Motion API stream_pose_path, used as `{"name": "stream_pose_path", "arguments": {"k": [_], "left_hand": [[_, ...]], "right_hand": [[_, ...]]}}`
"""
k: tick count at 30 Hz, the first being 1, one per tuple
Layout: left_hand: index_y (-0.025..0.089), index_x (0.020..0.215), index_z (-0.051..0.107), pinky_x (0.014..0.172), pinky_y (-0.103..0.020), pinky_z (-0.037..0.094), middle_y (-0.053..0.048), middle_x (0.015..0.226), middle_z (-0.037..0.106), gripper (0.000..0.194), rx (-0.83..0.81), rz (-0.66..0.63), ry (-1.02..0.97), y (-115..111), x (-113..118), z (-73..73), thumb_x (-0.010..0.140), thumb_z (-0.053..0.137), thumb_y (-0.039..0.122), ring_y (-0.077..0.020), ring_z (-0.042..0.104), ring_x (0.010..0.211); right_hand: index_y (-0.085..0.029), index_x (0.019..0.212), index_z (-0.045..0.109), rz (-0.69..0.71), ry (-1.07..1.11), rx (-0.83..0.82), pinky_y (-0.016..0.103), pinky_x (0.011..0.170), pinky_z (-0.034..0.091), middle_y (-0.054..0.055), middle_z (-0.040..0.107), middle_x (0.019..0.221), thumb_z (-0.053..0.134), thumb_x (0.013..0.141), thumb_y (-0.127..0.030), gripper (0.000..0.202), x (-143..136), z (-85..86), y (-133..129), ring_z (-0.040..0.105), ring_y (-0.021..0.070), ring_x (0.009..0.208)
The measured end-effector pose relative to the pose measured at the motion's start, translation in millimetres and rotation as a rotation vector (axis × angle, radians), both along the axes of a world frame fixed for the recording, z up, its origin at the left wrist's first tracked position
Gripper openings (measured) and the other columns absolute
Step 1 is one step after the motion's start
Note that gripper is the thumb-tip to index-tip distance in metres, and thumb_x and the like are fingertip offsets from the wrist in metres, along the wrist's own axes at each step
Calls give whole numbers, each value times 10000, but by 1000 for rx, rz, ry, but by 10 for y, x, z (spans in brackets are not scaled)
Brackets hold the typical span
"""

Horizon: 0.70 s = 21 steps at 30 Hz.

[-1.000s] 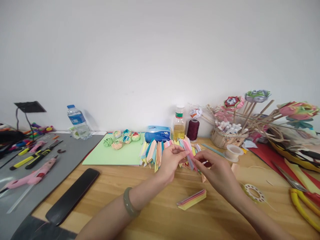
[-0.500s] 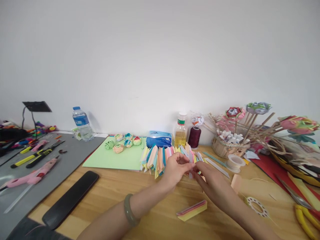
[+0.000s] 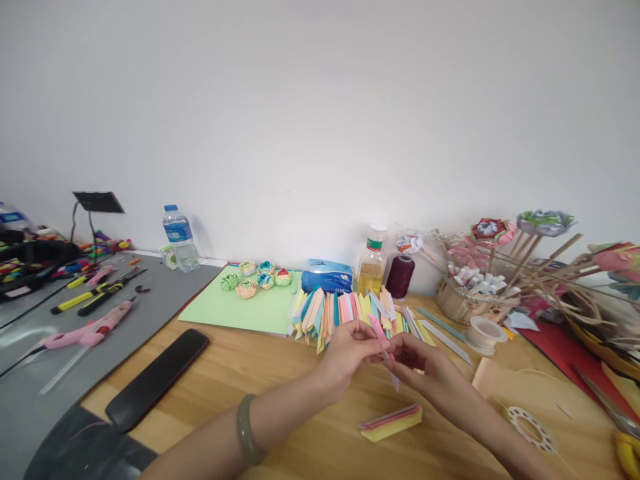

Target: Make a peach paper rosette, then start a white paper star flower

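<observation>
Between my two hands is a narrow folded paper strip (image 3: 379, 329), pink with a pale lower end, tilted over the wooden table. My left hand (image 3: 353, 345), with a green bangle on its wrist, pinches it from the left. My right hand (image 3: 417, 360) has its thumb and fingers on the strip from the right. Fingers cover its middle. Just behind lies a fanned pile of folded paper strips (image 3: 325, 317) in many colours. A small stack of folded papers (image 3: 391, 423), yellow and pink, rests on the table in front of my hands.
Paper flowers (image 3: 246, 289) sit on green sheets (image 3: 210, 313) at the back left. A black case (image 3: 157, 380) and a pink glue gun (image 3: 93, 331) lie left. Behind stand an oil bottle (image 3: 371, 263) and a thread spool (image 3: 401, 277). Right are a basket (image 3: 457, 303) and ribbon roll (image 3: 484, 333).
The pink strip between my hands has turned and now shows more of its length. The whole view has shifted, with the table's things appearing further right.
</observation>
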<state>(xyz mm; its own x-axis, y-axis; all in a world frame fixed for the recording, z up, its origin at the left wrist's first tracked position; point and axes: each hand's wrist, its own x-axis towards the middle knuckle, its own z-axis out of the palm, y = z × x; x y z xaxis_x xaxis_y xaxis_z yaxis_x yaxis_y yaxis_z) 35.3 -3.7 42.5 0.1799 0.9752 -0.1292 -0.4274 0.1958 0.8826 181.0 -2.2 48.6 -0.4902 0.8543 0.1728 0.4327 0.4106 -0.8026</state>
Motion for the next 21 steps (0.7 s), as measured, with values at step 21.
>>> {"name": "stream_pose_path", "arguments": {"k": [21], "left_hand": [[129,593,532,636,-214,463,6,639,586,205,-75,75,-94,-114,-292,-87,569,734,161,-76,548,616]], "right_hand": [[-190,793,640,-139,71,-163,303,710,473,43,652,795,580,722,-496,320,396,39,237,592,192,767]]}}
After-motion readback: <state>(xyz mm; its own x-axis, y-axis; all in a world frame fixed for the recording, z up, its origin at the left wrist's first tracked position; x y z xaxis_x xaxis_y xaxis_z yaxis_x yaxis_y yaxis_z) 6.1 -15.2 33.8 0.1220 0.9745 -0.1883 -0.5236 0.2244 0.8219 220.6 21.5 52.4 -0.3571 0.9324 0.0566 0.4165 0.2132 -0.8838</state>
